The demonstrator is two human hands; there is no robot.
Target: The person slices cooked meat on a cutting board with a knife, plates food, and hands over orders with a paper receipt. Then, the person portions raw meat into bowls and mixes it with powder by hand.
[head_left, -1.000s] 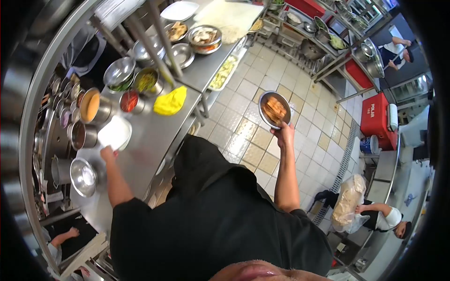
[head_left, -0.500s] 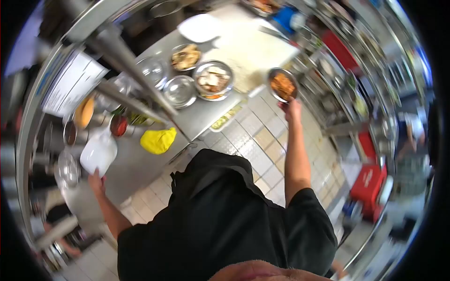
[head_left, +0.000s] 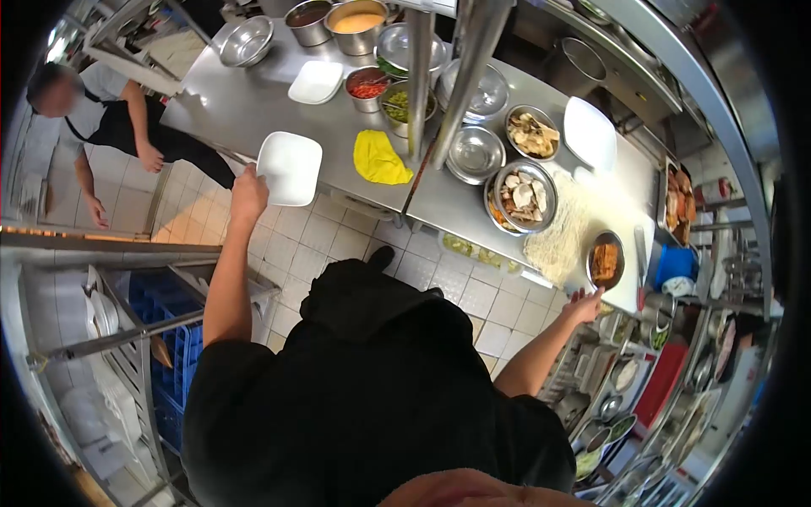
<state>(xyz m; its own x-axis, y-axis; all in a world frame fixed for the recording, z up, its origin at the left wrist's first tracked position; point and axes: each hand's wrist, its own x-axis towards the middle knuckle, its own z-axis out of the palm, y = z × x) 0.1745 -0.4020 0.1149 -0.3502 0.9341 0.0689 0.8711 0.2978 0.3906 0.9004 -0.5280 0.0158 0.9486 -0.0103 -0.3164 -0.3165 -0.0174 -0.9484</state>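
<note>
My left hand (head_left: 249,196) grips the edge of a white square dish (head_left: 290,171), held over the floor in front of the counter. My right hand (head_left: 583,306) is closed on the near rim of a metal bowl (head_left: 621,261) with orange-brown food inside. That bowl is over the front of the white cutting board (head_left: 621,220); whether it touches the board I cannot tell. Beside it are a metal bowl of pale sliced food (head_left: 522,196) and another with browned pieces (head_left: 532,133). A yellow cloth (head_left: 380,158) lies on the counter.
Another person (head_left: 106,122) stands at the upper left. Metal posts (head_left: 470,84) rise from the steel counter (head_left: 215,97). A second white dish (head_left: 317,82) and food pots stand behind the cloth. A knife (head_left: 641,262) lies at the board's right; blue racks (head_left: 173,338) are at lower left.
My view has turned, so the counter now runs across the top. The white dish has come away from the counter, and the food bowl has gone from over the floor to over the board.
</note>
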